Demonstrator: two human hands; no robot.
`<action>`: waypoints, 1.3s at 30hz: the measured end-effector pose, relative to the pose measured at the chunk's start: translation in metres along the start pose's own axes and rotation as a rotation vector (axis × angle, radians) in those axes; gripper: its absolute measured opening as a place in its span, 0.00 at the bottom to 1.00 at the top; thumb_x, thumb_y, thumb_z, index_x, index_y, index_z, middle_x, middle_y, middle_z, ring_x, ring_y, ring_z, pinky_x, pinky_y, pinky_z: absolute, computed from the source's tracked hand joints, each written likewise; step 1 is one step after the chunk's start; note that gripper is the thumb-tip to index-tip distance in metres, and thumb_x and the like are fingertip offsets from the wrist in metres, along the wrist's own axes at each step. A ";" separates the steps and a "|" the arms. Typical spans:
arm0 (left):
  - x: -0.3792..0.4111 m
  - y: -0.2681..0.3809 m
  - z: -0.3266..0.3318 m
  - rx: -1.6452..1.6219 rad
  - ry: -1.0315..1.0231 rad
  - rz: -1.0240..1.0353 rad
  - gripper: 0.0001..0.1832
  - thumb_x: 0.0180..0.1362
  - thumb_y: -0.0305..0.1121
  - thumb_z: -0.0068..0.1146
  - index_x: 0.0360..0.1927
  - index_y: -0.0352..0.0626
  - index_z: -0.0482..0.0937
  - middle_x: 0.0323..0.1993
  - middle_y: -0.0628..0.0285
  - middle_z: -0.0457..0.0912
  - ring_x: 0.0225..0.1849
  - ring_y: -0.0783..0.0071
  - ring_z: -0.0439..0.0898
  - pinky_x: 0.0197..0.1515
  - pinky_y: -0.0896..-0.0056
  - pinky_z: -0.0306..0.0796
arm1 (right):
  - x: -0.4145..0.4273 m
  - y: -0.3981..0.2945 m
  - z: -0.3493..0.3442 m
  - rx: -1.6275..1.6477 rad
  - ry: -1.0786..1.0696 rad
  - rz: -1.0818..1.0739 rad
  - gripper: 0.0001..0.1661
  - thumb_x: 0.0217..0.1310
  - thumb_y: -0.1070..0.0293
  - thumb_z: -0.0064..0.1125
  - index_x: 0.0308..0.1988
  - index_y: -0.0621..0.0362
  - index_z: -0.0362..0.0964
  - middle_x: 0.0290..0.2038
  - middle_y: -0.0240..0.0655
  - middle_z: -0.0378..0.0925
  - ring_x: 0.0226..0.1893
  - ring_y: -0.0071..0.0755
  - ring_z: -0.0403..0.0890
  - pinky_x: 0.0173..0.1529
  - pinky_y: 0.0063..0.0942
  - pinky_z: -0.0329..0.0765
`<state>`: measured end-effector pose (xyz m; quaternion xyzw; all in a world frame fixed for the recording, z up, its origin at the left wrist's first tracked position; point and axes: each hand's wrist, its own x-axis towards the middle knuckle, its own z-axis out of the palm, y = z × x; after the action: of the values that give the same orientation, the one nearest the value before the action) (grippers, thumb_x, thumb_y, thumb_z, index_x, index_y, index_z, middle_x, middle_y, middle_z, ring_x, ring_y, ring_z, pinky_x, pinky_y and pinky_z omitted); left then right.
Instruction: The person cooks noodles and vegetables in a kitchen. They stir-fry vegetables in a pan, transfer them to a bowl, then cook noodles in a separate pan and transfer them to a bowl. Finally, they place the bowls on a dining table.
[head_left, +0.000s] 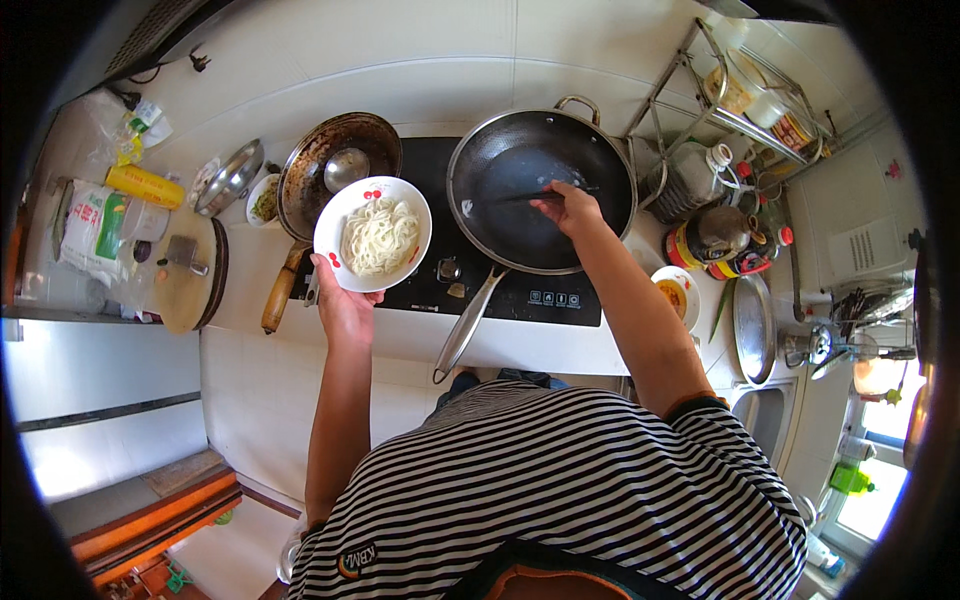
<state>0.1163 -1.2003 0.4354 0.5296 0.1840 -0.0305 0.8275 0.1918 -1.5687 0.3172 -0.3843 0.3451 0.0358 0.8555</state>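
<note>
My left hand (346, 304) grips the lower rim of a white bowl (330, 225) with red cherry prints. Pale noodles (381, 236) lie in the bowl. Over the dark wok (517, 142) at the right of the cooktop, my right hand (568, 208) is closed around dark chopsticks (517, 198), their tips pointing left. Cloudy liquid shows in the wok's bottom; whether the tips touch it I cannot tell. The wok's metal handle (471, 324) points toward me. Behind the bowl sits an older, browned wok (304, 157) with a metal ladle (346, 170) in it.
Beneath the woks is a black cooktop (420, 154). To the left are a round cutting board (176, 289) with a cleaver (182, 252), a metal bowl (231, 178) and a small dish (262, 201). On the right stand sauce bottles (705, 232), a bowl of sauce (690, 283) and a metal rack (679, 79).
</note>
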 end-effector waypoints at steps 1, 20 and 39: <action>0.000 0.001 -0.001 -0.004 0.013 0.008 0.33 0.65 0.67 0.36 0.59 0.52 0.68 0.48 0.67 0.79 0.38 0.74 0.77 0.29 0.73 0.66 | -0.001 -0.003 0.002 0.039 -0.020 0.022 0.10 0.66 0.69 0.53 0.34 0.67 0.72 0.26 0.50 0.79 0.25 0.46 0.85 0.25 0.29 0.85; 0.009 -0.012 0.002 -0.152 -0.206 -0.040 0.36 0.64 0.68 0.34 0.59 0.47 0.67 0.43 0.58 0.80 0.34 0.70 0.81 0.25 0.73 0.73 | -0.249 -0.067 0.175 -0.774 -0.668 -1.064 0.08 0.63 0.70 0.59 0.35 0.63 0.80 0.34 0.34 0.82 0.30 0.23 0.80 0.35 0.20 0.77; 0.201 0.206 -0.494 -0.060 0.355 0.159 0.30 0.69 0.57 0.33 0.58 0.42 0.68 0.45 0.55 0.81 0.36 0.62 0.82 0.32 0.66 0.78 | -0.237 0.029 0.174 -0.082 -0.491 -0.775 0.19 0.71 0.64 0.47 0.52 0.68 0.70 0.48 0.44 0.78 0.48 0.39 0.79 0.53 0.31 0.78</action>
<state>0.2197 -0.6430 0.3628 0.5147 0.2853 0.1343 0.7973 0.1002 -1.3815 0.5260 -0.4988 -0.0386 -0.1832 0.8463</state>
